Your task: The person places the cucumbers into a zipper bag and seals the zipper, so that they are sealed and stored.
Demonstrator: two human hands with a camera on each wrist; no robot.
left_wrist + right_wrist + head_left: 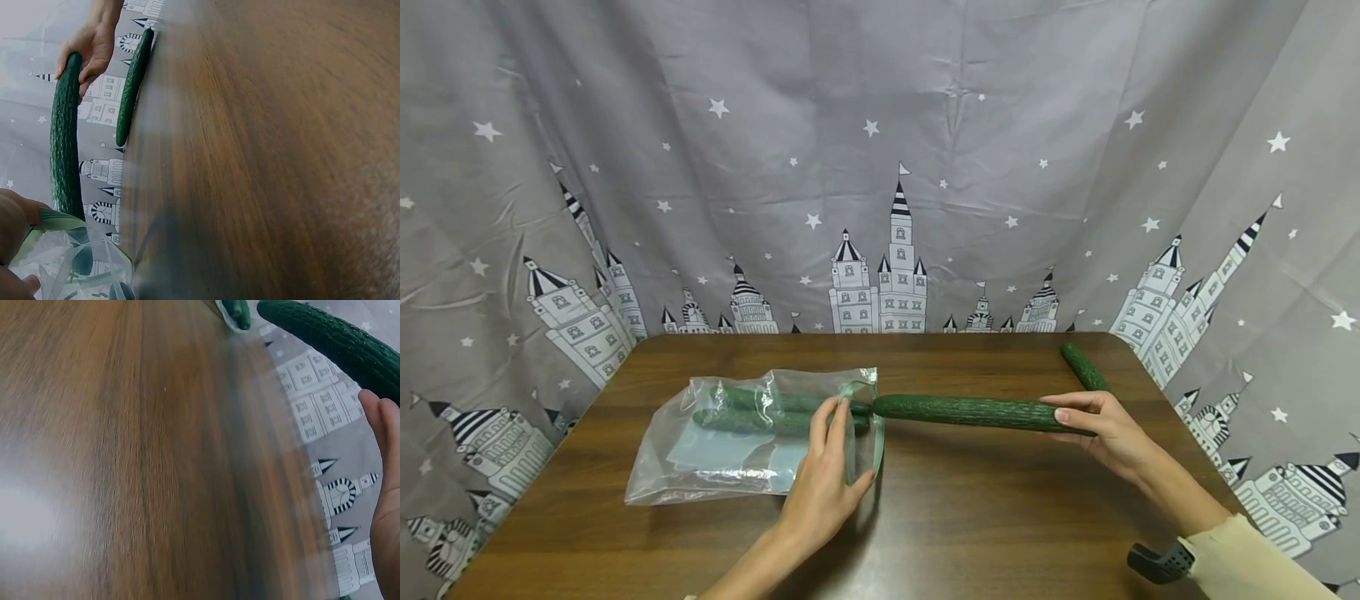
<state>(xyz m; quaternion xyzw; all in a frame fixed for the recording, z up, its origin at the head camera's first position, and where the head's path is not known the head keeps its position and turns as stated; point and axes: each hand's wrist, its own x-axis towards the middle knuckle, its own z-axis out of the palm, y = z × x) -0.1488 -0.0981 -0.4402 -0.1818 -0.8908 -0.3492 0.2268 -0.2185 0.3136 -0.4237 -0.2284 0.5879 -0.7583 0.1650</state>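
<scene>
My right hand [1101, 433] grips a long dark green cucumber [962, 410] by its right end, thumb on top. The cucumber lies level above the table, its far tip at the mouth of a clear plastic zip bag [658, 467]. Fingers of my left hand [823, 475] pinch the bag's upper edge near the green zip strip. Inside the bag, cucumbers [760, 421] lie side by side over a pale blue patch. In the left wrist view, the held cucumber [65, 144] runs down from the right hand [97, 53] to the bag's opening.
Another cucumber [1082, 367] lies on the far right of the brown wooden table [985, 517], beyond the right hand. A grey curtain [880, 75] printed with castles and stars hangs behind and along both sides. A dark strap piece [1159, 563] is by the right sleeve.
</scene>
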